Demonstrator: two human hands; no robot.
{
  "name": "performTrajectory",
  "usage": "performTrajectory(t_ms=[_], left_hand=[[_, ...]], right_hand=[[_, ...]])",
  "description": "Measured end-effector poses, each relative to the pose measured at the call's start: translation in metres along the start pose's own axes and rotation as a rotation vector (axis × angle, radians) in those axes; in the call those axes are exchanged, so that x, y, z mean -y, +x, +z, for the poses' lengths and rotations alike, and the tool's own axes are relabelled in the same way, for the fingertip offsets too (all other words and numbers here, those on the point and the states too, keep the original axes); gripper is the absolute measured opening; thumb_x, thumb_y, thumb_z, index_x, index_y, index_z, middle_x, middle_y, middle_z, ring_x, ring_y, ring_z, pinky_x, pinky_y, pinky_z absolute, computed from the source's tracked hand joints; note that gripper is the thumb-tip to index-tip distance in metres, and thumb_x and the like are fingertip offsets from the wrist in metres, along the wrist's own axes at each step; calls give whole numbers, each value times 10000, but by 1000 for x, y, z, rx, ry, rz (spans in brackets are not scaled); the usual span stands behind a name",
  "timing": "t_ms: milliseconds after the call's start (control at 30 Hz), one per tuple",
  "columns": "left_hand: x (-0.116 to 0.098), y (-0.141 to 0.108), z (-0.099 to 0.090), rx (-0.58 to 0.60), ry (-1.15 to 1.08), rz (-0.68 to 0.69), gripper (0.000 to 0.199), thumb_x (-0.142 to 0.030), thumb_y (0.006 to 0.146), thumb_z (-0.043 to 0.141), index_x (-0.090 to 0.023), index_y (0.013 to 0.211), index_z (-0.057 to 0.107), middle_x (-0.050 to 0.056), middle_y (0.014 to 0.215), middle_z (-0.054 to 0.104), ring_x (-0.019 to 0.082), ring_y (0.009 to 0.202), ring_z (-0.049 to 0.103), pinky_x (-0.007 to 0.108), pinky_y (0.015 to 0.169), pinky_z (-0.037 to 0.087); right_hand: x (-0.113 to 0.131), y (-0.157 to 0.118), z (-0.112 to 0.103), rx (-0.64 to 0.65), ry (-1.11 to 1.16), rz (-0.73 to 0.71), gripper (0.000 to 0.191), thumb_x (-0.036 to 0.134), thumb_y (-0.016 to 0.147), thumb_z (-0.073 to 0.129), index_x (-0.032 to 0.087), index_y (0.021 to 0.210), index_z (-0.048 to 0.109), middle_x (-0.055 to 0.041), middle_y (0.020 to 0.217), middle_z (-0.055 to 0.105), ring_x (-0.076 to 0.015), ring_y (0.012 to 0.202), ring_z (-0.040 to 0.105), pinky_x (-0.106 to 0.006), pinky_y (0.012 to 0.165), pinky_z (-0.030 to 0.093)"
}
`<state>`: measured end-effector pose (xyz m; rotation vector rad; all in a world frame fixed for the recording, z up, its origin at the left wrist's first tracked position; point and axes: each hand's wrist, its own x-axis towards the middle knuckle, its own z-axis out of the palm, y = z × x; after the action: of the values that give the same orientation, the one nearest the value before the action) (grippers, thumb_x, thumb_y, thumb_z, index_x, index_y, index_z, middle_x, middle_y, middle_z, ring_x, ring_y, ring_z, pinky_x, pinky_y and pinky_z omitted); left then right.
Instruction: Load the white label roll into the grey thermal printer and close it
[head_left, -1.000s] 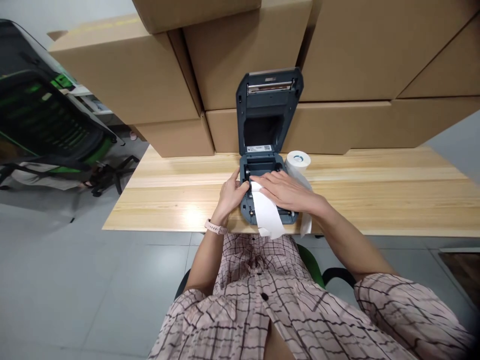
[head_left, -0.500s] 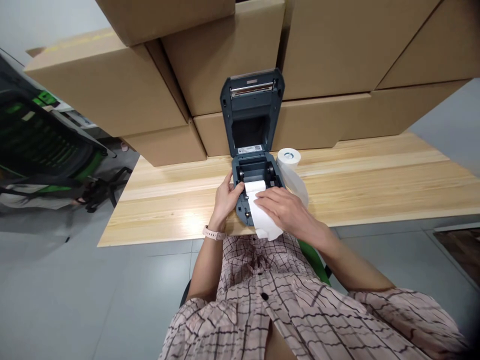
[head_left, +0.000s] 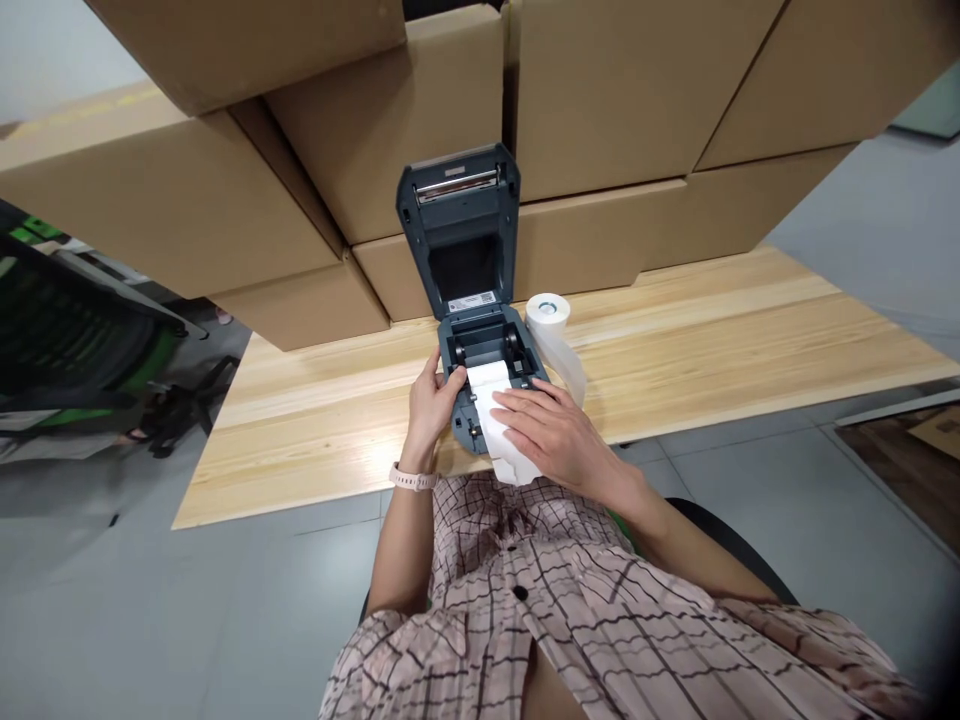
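Note:
A dark grey label printer (head_left: 459, 235) stands with its lid raised near the table's front edge. From its bay a white paper strip (head_left: 495, 430) runs forward and hangs over the front. My left hand (head_left: 433, 405) grips the printer's left side, thumb on the top rim and fingers along the outer wall. My right hand (head_left: 555, 435) lies flat over the strip and the printer's right front, its fingers stretched out and slightly apart. Behind that hand, right of the printer, a white label roll (head_left: 547, 310) stands on end with a loose tail trailing forward.
The wooden table (head_left: 300, 430) carries stacked cardboard boxes (head_left: 600, 100) close behind the printer. A black and green office chair (head_left: 97, 340) is on the floor to the left. A dark mat-like area (head_left: 900, 470) lies on the floor at the right.
The camera view has turned, so the printer and boxes appear further left. My right hand's fingers have flattened and spread on the strip. My left hand keeps its hold on the printer.

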<state>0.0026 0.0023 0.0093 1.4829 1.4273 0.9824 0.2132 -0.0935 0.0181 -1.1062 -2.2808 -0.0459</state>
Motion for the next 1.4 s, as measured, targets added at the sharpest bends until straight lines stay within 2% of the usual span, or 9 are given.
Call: performTrajectory(t_ms=[400,567,633,733,833,967,1100,1233,1400], left_hand=[[-3,-1,1,-48,-97,-38,715,-494,846,819,-157,1452,643,-77,598,540,130,568,521,263,616,404],[-8,-37,1,-273,142,155,683,-431,885,784,-192,1500,605,47,914,731,218,884,678,344,799,520],[-10,-65,4,-278,180,371,620,-404,950,711,-228,1529,574,138,1290,730,279,1203,659,429,970,535],[-8,-102,8,-41,185,565,435,-336,1045,588,-300,1477,621,116,1445,695,284,1400,590,539,1167,453],[-1,-122,11,55,216,600,416,-306,1059,572,-346,1470,627,91,1507,671,302,1520,501,629,1242,364],[4,-128,8,77,225,604,424,-294,1055,583,-344,1473,627,94,1536,652,304,1525,505,639,1241,379],[2,-129,1,-175,146,588,410,-299,1055,570,-324,1457,647,95,1529,648,276,1453,573,560,1206,459],[-7,-115,1,-518,5,572,493,-386,1063,537,-315,1550,552,97,1628,540,285,1547,471,534,1261,412],[-16,-88,15,-344,-128,333,724,-532,975,662,-336,1628,419,69,1765,341,303,1662,270,523,1354,269]], right_hand=[[-1,-2,-2,-53,-19,-23,286,215,1091,517,189,1250,752,-74,1345,782,-259,1217,731,-562,1147,495],[-17,-2,-32,-14,184,-32,271,276,1081,561,294,1269,755,-25,1347,782,-276,1228,721,-612,1136,516],[-38,22,-53,-122,332,11,251,338,1075,593,346,1279,739,1,1350,776,-240,1233,715,-540,1104,563],[-82,95,-73,-444,415,181,278,348,1094,574,269,1341,676,-21,1408,734,-191,1323,644,-451,1195,495],[-123,184,-71,-348,786,419,349,252,1169,392,132,1489,461,-30,1642,536,-92,1495,474,-351,1319,324],[-137,238,-59,-207,947,445,598,396,1182,7,131,1501,438,27,1419,712,-86,1290,645,-359,1209,492],[-107,177,-57,-273,967,292,751,587,1139,12,202,1401,600,25,1317,753,-148,1286,668,-404,1222,488],[-67,75,-50,-185,651,21,641,695,1105,225,342,1456,628,25,1583,614,-249,1580,434,-587,1320,320],[-37,10,-25,-56,377,80,462,443,1143,361,310,1508,612,-34,1657,534,-247,1628,356,-610,1328,297]])
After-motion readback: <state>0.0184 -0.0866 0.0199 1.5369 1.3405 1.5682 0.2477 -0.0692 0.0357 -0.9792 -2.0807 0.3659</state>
